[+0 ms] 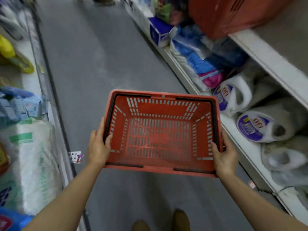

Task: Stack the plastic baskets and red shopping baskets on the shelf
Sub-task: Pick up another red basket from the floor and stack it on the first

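The left hand [98, 145] grips the left rim of the red basket [160, 134], thumb curled inside and fingers under the edge — the right hand [224, 157] clamps the right rim the same way. The basket hangs level between both hands, its mouth up, over the grey floor [93, 60]. Up and right of the right hand, another red basket [223, 14] sits on the shelf [270, 60] — blurred.

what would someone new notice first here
The empty red shopping basket in mid-frame, held over the grey aisle floor by the left hand and right hand at its side rims. Next, another red basket on the upper shelf at top right.
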Motion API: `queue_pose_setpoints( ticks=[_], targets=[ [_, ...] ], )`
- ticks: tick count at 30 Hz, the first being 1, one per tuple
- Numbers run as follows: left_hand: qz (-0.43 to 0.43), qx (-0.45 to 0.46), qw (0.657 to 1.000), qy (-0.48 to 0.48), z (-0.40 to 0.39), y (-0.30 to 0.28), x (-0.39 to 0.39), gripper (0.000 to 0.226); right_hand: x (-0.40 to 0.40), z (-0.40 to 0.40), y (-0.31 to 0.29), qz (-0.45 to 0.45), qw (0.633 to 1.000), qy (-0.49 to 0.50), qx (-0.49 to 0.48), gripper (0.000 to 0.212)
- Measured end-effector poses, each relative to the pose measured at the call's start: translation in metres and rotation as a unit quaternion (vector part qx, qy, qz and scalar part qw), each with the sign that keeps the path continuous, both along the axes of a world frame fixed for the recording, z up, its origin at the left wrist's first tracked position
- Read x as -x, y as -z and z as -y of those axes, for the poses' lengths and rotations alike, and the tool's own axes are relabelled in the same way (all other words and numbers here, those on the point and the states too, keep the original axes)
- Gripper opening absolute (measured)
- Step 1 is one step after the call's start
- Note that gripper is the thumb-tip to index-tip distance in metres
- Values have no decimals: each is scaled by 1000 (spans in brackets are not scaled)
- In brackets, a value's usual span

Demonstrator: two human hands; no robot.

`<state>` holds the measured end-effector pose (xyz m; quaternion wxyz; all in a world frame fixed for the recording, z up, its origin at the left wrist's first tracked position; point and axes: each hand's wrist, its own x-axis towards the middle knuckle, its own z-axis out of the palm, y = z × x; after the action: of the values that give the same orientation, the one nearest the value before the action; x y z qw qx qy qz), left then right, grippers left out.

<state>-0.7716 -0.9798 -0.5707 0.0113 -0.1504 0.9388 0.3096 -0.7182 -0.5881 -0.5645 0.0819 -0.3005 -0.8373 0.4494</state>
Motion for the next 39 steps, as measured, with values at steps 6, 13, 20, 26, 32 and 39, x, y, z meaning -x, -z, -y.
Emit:
queue_pose_setpoints(
  ticks=[6,13,20,26,32,39],
  targets=[
    [-66,1,998,23,-44,-103,20,73,-5,-41,-109,-55,998,28,-27,52],
    [-123,-1,991,50,-86,-203,12,74,-37,-84,-206,-98,993,59,-27,55],
    [-190,0,977,100,-119,-289,1,75,-89,-115,-306,-142,980,113,-84,56],
    [-255,-57,957,126,-164,-391,-9,74,-132,-145,-400,-188,964,153,-111,54],
    [-285,-94,939,166,-222,-487,-14,71,-178,-198,-489,-265,937,190,-124,53],
    [-378,-144,893,196,-325,-581,-79,65,-253,-272,-579,-334,902,205,-181,51]
  ],
)
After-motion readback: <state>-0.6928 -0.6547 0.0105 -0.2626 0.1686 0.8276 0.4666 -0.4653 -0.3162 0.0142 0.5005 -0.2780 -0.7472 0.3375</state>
